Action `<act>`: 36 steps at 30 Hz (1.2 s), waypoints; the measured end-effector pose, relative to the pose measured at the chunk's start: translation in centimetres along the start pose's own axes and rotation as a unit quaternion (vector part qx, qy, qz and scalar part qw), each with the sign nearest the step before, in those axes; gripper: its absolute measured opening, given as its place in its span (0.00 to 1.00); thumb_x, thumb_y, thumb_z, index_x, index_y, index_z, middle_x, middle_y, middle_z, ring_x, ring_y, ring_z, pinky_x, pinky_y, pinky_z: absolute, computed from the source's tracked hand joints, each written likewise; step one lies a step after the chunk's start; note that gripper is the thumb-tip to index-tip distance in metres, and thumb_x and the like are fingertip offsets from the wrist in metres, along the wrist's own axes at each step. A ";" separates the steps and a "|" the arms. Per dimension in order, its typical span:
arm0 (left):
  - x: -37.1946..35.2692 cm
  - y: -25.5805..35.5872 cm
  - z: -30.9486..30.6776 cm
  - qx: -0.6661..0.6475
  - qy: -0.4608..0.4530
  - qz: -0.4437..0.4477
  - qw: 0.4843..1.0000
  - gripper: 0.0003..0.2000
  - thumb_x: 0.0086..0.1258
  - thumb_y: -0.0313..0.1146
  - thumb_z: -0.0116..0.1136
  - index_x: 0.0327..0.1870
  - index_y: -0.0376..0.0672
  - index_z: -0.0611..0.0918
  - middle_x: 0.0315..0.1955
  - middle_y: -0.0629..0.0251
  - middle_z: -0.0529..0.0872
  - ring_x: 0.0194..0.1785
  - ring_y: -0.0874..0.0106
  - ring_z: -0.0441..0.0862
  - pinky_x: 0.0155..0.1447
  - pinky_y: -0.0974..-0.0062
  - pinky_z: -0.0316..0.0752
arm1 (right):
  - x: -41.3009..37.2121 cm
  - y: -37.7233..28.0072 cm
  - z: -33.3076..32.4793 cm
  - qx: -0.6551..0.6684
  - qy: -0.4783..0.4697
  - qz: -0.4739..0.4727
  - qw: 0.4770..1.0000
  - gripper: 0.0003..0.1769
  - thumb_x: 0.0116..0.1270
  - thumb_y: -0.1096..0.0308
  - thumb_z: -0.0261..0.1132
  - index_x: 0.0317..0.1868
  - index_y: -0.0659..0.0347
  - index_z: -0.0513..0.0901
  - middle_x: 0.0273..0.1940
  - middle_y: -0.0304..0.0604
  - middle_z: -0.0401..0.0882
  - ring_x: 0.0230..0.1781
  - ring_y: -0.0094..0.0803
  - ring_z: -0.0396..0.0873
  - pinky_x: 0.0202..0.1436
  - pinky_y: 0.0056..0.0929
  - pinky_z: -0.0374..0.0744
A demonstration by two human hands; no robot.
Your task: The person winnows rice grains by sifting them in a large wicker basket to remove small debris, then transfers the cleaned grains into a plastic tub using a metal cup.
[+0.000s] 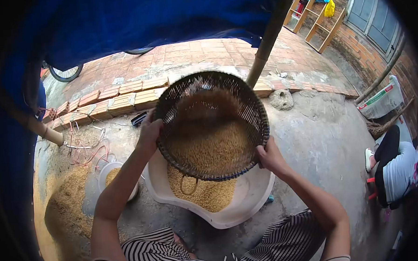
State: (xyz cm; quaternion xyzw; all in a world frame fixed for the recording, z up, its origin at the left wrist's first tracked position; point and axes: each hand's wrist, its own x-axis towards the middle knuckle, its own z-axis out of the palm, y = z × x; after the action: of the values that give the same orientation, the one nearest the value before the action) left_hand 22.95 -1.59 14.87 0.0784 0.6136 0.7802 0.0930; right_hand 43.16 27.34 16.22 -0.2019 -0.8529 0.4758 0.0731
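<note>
A round woven sieve [260, 123] is held up in front of me, tilted, with a layer of grain [209, 147] inside that is blurred by motion. My left hand [150, 131] grips its rim on the left, and my right hand [271, 156] is closed on the rim at the lower right. Below the sieve stands a wide white basin [256, 189], partly hidden by it. More grain [207, 198] lies in the basin, and a wire loop [189, 186] shows just under the sieve's near edge.
Left of the basin is a white bucket [102, 179] with grain, beside a pile of husks [72, 197] on the ground. A row of bricks [119, 104] runs behind. A bamboo pole [264, 53] rises beyond the sieve. A person [399, 169] sits at the right.
</note>
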 end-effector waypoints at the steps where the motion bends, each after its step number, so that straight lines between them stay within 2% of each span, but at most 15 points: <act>1: -0.3 -1.4 -0.5 -0.039 -0.016 -0.054 0.998 0.17 0.53 0.20 0.47 0.47 0.37 0.74 0.22 0.70 0.74 0.22 0.80 0.67 0.25 0.82 0.62 | -0.2 0.4 0.2 -0.003 -0.070 0.060 0.996 0.14 0.61 0.70 0.48 0.43 0.73 0.58 0.17 0.45 0.71 0.12 0.33 0.72 0.15 0.29 0.72; 3: -1.1 -4.1 -2.7 0.025 -0.018 -0.195 0.980 0.14 0.51 0.18 0.46 0.40 0.36 0.74 0.22 0.69 0.73 0.23 0.78 0.68 0.25 0.81 0.63 | -1.3 0.4 -0.1 0.009 -0.111 0.073 0.991 0.12 0.60 0.69 0.48 0.33 0.74 0.66 0.16 0.45 0.72 0.11 0.31 0.72 0.15 0.28 0.72; 6: -2.5 -5.8 -3.7 0.015 -0.001 -0.283 0.959 0.11 0.50 0.17 0.45 0.36 0.36 0.73 0.22 0.68 0.73 0.24 0.77 0.69 0.26 0.80 0.65 | -1.7 0.7 -0.1 -0.012 -0.174 0.189 0.966 0.18 0.59 0.67 0.48 0.18 0.71 0.72 0.12 0.47 0.72 0.12 0.31 0.74 0.15 0.27 0.72; 10: -5.0 -1.3 -1.6 -0.004 -0.002 -0.228 0.974 0.14 0.51 0.18 0.44 0.41 0.34 0.73 0.26 0.67 0.74 0.25 0.76 0.70 0.28 0.78 0.67 | -2.6 -1.1 -1.1 -0.013 -0.197 0.158 0.968 0.13 0.59 0.69 0.48 0.30 0.74 0.71 0.17 0.49 0.75 0.13 0.34 0.75 0.17 0.29 0.73; 12: -5.7 1.6 -0.2 0.032 0.027 0.019 0.999 0.20 0.51 0.19 0.43 0.49 0.34 0.71 0.30 0.66 0.75 0.29 0.76 0.71 0.32 0.79 0.70 | -3.1 -2.4 -0.9 -0.014 -0.045 0.056 0.997 0.14 0.60 0.71 0.49 0.44 0.72 0.62 0.22 0.53 0.77 0.14 0.37 0.76 0.19 0.33 0.75; 13: -6.3 3.4 0.2 0.084 0.043 0.066 0.993 0.25 0.52 0.20 0.43 0.56 0.36 0.68 0.34 0.66 0.76 0.33 0.77 0.72 0.38 0.81 0.70 | -2.8 -1.8 -0.6 -0.014 -0.040 0.054 0.998 0.14 0.60 0.71 0.49 0.44 0.72 0.62 0.22 0.53 0.77 0.14 0.37 0.76 0.19 0.33 0.75; 15: -7.1 5.6 1.2 0.142 0.032 0.274 0.951 0.27 0.51 0.20 0.44 0.58 0.36 0.67 0.37 0.65 0.77 0.35 0.78 0.73 0.40 0.82 0.70 | -1.9 -0.5 0.3 -0.043 0.114 -0.209 0.970 0.19 0.61 0.71 0.50 0.49 0.68 0.53 0.26 0.55 0.77 0.14 0.39 0.75 0.19 0.36 0.75; 19: -4.1 5.3 1.5 0.127 0.034 0.330 0.935 0.27 0.52 0.20 0.45 0.59 0.36 0.67 0.38 0.66 0.78 0.33 0.80 0.74 0.37 0.81 0.71 | 0.0 -0.9 1.2 0.021 0.167 -0.247 0.954 0.16 0.62 0.70 0.50 0.46 0.69 0.56 0.23 0.54 0.76 0.13 0.38 0.74 0.17 0.34 0.74; 21: -1.1 2.0 0.6 0.023 0.029 0.101 0.994 0.23 0.53 0.19 0.45 0.55 0.35 0.70 0.34 0.67 0.78 0.29 0.81 0.73 0.34 0.82 0.70 | 0.5 -0.9 1.1 0.018 0.050 -0.013 0.999 0.16 0.62 0.70 0.50 0.46 0.69 0.57 0.21 0.52 0.74 0.12 0.37 0.73 0.16 0.32 0.72; 22: -0.7 0.1 -0.2 0.024 0.031 0.095 0.995 0.23 0.53 0.19 0.45 0.55 0.35 0.70 0.34 0.67 0.78 0.29 0.81 0.73 0.34 0.82 0.70 | 0.2 -0.8 1.3 0.011 0.049 0.020 0.999 0.08 0.63 0.69 0.49 0.38 0.66 0.62 0.21 0.44 0.71 0.12 0.28 0.70 0.15 0.27 0.71; 27: -1.8 -3.6 -2.7 0.046 -0.020 -0.202 0.978 0.23 0.52 0.18 0.43 0.53 0.37 0.71 0.25 0.71 0.75 0.25 0.80 0.71 0.30 0.82 0.70 | -0.3 1.2 0.5 0.031 -0.141 0.112 0.983 0.07 0.60 0.71 0.47 0.32 0.68 0.65 0.16 0.43 0.69 0.11 0.29 0.70 0.13 0.27 0.69; 29: -2.5 -3.3 -3.3 0.018 -0.024 -0.197 0.980 0.21 0.53 0.18 0.44 0.52 0.36 0.71 0.26 0.69 0.76 0.26 0.79 0.72 0.31 0.82 0.70 | -0.9 0.6 0.1 0.020 -0.165 0.149 0.975 0.08 0.59 0.72 0.48 0.30 0.71 0.67 0.12 0.44 0.69 0.10 0.30 0.71 0.13 0.28 0.69; 31: -3.7 -1.3 -2.3 -0.011 -0.027 -0.188 0.982 0.20 0.53 0.19 0.46 0.50 0.36 0.72 0.28 0.68 0.77 0.27 0.79 0.72 0.31 0.82 0.70 | -1.7 -0.8 -0.5 0.032 -0.120 0.076 0.989 0.09 0.59 0.72 0.48 0.37 0.71 0.65 0.15 0.46 0.71 0.10 0.30 0.71 0.14 0.30 0.69; 33: -6.2 3.4 0.6 0.039 0.026 0.069 0.996 0.25 0.51 0.19 0.45 0.55 0.34 0.68 0.36 0.63 0.78 0.36 0.77 0.75 0.41 0.80 0.72 | -2.4 -2.1 -0.5 0.007 -0.043 0.014 0.999 0.11 0.60 0.73 0.48 0.40 0.71 0.62 0.18 0.48 0.72 0.13 0.33 0.73 0.16 0.31 0.71; 36: -7.1 6.2 1.1 0.124 0.030 0.249 0.960 0.30 0.48 0.18 0.42 0.60 0.32 0.64 0.44 0.61 0.77 0.45 0.76 0.74 0.51 0.80 0.68 | -1.5 -1.6 0.3 -0.028 0.094 -0.154 0.983 0.16 0.60 0.74 0.48 0.46 0.72 0.56 0.23 0.52 0.74 0.20 0.39 0.76 0.23 0.34 0.74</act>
State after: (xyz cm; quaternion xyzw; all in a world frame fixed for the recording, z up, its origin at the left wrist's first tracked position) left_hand 29.80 -3.70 21.06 0.2163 0.6690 0.6985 -0.1333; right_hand 43.96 25.75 17.49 -0.1140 -0.8759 0.4139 0.2201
